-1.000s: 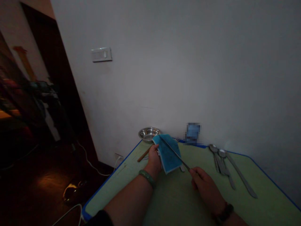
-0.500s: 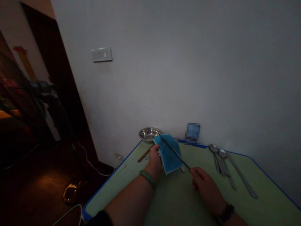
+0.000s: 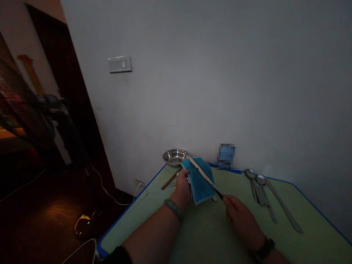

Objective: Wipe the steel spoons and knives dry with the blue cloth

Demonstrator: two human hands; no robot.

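Observation:
My left hand (image 3: 182,185) is closed on a folded blue cloth (image 3: 199,179) and holds it up above the green table (image 3: 209,231). My right hand (image 3: 238,216) grips the handle of a metal table knife (image 3: 205,176). The knife's blade lies slantwise across the face of the cloth, its tip pointing up and left toward a steel bowl (image 3: 174,157). A green bangle sits on my left wrist and a dark band on my right.
The steel bowl stands at the table's far left corner by the wall. A wooden stick (image 3: 170,179) lies near it. Several spoons and a long utensil (image 3: 265,194) lie at the right. A blurred blue object (image 3: 226,155) stands against the wall. Cables run over the dark floor at the left.
The knife blade has slid a little up across the cloth and turned so its flat catches light. Both hands stay almost where they were.

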